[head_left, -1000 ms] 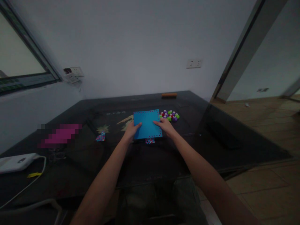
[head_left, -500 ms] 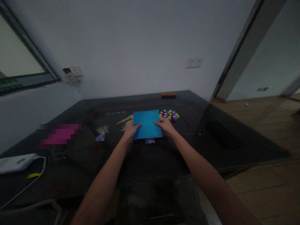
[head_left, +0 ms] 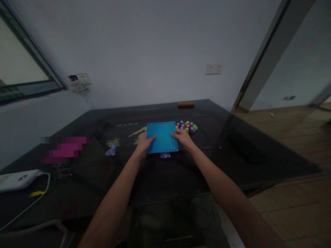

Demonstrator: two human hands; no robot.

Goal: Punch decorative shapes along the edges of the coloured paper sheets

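Observation:
Both hands hold a square blue sheet (head_left: 162, 137), tilted up toward me over the dark table. Small dark red and pink dots line its top and right edges and part of its bottom edge. My left hand (head_left: 143, 143) grips the left side, thumb on the front. On the right side, my right hand (head_left: 183, 136) pinches the edge with its thumb on the face; the fingers behind are mostly hidden. A small pile of pink, blue and white bits (head_left: 165, 156) lies just below the sheet. Several round green, purple and red pieces with eye-like tops (head_left: 191, 130) sit behind my right hand.
Another pile of small coloured bits (head_left: 110, 151) lies left on the dark table (head_left: 176, 179). Farther left are a blurred-out pink item (head_left: 67, 150) and a white device (head_left: 19, 181) with a cable. An orange-brown bar (head_left: 186, 104) rests near the wall.

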